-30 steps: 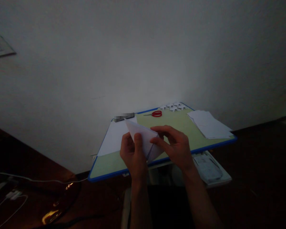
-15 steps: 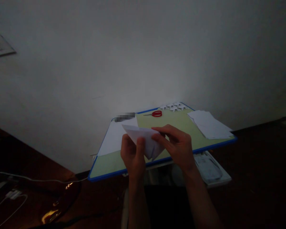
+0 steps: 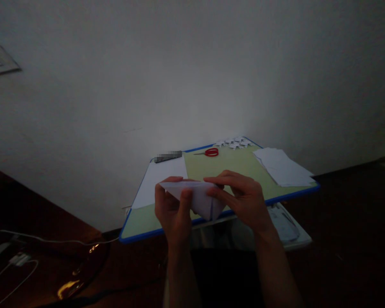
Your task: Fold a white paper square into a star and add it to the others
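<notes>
A piece of folded white paper [image 3: 201, 204] is held up in the air above the near edge of the table. My left hand [image 3: 175, 209] grips its left part, thumb on the near face and fingers behind. My right hand [image 3: 240, 194] pinches the upper right corner between thumb and fingers. The paper has a long straight top edge, a point at the left, and a slit or fold line running down to its lower tip. The fingertips behind the paper are partly hidden.
Red-handled scissors [image 3: 211, 152] lie at the table's back. Several small folded paper pieces [image 3: 234, 143] sit behind them. A stack of white paper [image 3: 282, 167] is at right, a white sheet [image 3: 144, 192] at left. An open drawer [image 3: 303, 239] juts out below the blue-edged table [image 3: 137, 237].
Both hands have shifted slightly, the left one leftward and the right one rightward. The paper's top edge has turned from sloping to nearly level, and its left point has dropped.
</notes>
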`<state>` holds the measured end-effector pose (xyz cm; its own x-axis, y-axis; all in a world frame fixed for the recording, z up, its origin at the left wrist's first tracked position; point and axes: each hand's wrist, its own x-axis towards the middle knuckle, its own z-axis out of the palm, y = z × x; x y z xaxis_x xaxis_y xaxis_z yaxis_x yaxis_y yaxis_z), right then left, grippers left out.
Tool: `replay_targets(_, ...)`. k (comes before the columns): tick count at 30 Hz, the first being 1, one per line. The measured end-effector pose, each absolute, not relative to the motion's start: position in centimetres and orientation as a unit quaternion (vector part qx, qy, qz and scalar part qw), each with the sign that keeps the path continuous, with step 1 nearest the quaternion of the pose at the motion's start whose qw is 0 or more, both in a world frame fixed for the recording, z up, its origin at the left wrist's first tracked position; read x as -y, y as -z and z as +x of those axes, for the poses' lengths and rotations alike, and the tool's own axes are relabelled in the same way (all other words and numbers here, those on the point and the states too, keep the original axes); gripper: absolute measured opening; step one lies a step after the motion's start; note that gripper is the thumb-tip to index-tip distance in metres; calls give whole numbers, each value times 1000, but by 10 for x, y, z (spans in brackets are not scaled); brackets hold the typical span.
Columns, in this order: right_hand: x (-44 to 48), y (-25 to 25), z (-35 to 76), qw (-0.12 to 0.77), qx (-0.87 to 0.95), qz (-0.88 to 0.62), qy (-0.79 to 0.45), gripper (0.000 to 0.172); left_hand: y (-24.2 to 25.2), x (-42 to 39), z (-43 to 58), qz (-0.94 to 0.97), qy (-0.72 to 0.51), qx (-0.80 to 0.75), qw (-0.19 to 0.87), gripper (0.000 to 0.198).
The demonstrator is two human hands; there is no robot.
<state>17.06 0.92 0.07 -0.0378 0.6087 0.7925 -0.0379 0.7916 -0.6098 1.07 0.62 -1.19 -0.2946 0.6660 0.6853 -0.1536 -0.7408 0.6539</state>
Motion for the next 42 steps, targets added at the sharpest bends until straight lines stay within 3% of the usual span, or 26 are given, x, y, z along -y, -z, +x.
replay_targets(9,-9,-2,167,663,681,-215,-223,31,9,-4,20,500,-786,-272,240,27)
replay_targets(13,-8,-2,166,664,687,-214,-205,27,8,-3,26,502,-797,-283,179,45)
replay_targets(18,-7,-2,172,662,692,-220,-187,30,5,0,10,615,-744,-251,80,46)
replay_targets(21,-6,-2,179,654,704,-219,-170,31,-3,8,-3,683,-656,-319,1,25)
replay_targets(25,-4,-1,187,629,731,-225,-141,31,-11,21,-9,713,-584,-382,-77,22)
replay_targets(32,-3,2,192,608,753,-209,-141,30,-13,29,-6,738,-548,-391,-45,16)
replay_targets(42,0,0,193,620,738,-212,-161,34,-10,22,-8,718,-610,-335,15,11)
